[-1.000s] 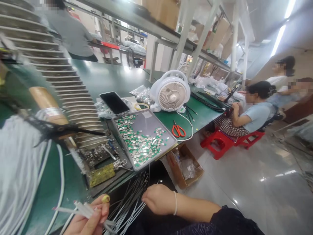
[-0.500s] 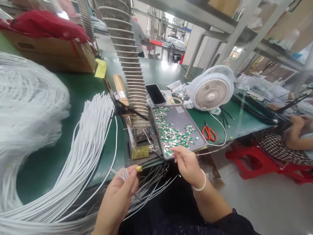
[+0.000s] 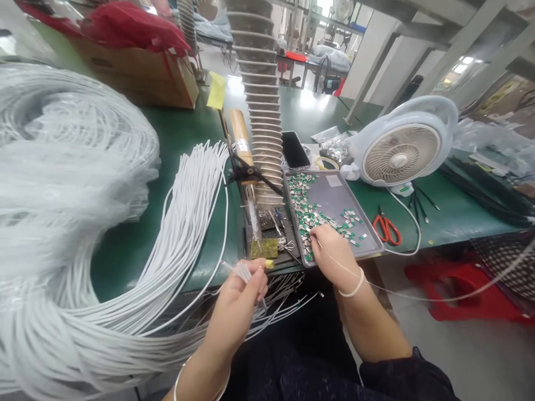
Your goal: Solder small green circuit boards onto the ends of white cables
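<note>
Left hand [image 3: 244, 289] pinches cable ends [image 3: 241, 271] at the table's [image 3: 167, 139] front edge, tips up for access; right hand [image 3: 334, 259], nipping a thin wire [image 3: 418, 299], reaches connectors [image 3: 307, 214] at the tray's [image 3: 334, 195] near corner

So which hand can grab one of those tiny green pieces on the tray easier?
The right hand: its fingertips rest on the tray among the green pieces. The left hand is off the tray, pinching white cable ends.
</note>
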